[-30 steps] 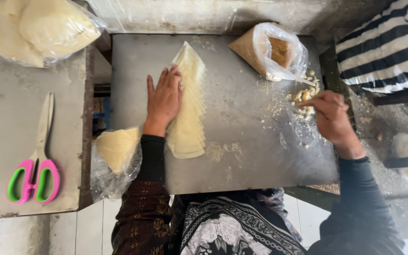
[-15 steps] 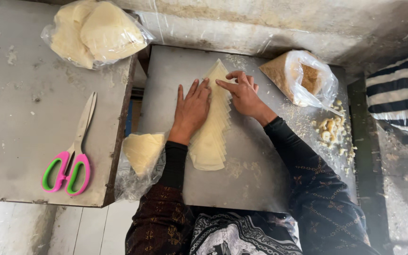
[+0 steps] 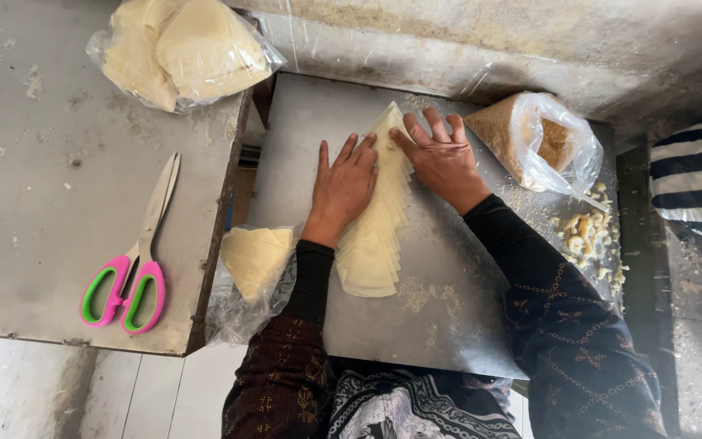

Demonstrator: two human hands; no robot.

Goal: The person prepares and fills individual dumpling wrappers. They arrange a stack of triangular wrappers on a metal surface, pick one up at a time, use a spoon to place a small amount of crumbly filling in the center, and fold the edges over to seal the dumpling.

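A fanned stack of triangular pastry sheets point(image 3: 375, 223) is shown on the metal tray point(image 3: 457, 284). The left hand point(image 3: 343, 187) is laid flat, fingers spread, on the stack's left edge; the right hand point(image 3: 440, 158), also flat and unclenched, is pressed near its tip, beside a bag of brown crumbs point(image 3: 534, 142).

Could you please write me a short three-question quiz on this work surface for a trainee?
1. True or false: both hands lie flat on the fanned stack of thin pastry sheets.
2. Which thing lies on the table to the person's left? A) a rolling pin B) scissors with pink and green handles C) a knife
3. What stands just beyond the right hand?

Key
1. True: the left hand and the right hand both press on the stack.
2. B, the scissors.
3. An open clear bag of brown crumbs.
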